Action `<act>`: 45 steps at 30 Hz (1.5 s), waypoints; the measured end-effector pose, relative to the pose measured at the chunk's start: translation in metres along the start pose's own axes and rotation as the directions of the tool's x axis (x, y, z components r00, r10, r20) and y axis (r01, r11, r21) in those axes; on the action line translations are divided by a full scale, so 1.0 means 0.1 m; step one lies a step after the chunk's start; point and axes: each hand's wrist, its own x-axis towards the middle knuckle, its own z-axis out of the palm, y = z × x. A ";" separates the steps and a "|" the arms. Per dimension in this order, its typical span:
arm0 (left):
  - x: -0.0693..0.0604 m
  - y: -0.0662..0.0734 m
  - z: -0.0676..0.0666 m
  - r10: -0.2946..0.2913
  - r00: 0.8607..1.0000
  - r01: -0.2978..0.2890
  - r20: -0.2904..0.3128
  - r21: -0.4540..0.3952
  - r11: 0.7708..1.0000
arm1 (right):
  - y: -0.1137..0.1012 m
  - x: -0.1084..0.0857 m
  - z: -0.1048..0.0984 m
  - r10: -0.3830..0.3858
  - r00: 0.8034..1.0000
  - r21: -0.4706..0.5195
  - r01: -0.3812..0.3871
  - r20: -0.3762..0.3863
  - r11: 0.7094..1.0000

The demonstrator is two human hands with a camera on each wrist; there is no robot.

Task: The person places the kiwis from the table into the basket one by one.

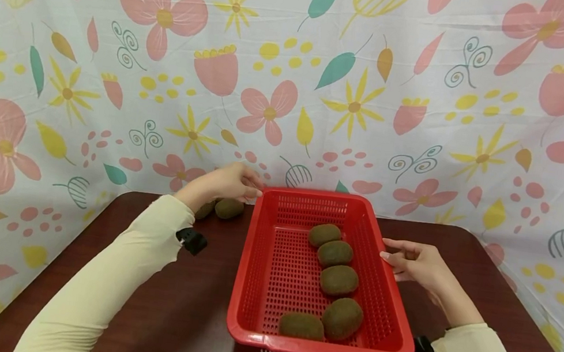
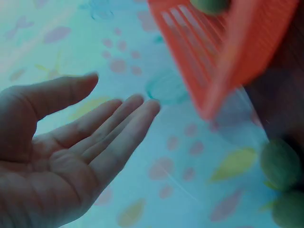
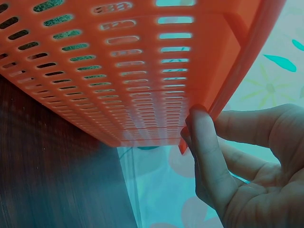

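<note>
A red perforated basket stands on the dark table, with several brown kiwis along its right side and front. The right hand pinches the basket's right rim; in the right wrist view, fingers of the right hand lie against the outside under the rim. At the basket's back left corner is the left hand, its fingers loosely bent in the head view. The left wrist view shows the left hand with fingers extended, holding nothing, apart from the basket corner.
Beside the basket, below the left hand, kiwis lie near the table's back edge. The dark table reaches a patterned cloth hanging behind. Black straps are at both wrists.
</note>
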 end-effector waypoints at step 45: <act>0.67 -1.49 0.57 -0.054 0.932 0.214 -0.358 0.424 0.880 | 0.01 -0.01 0.00 0.010 1.000 0.004 -0.010 -0.011 1.000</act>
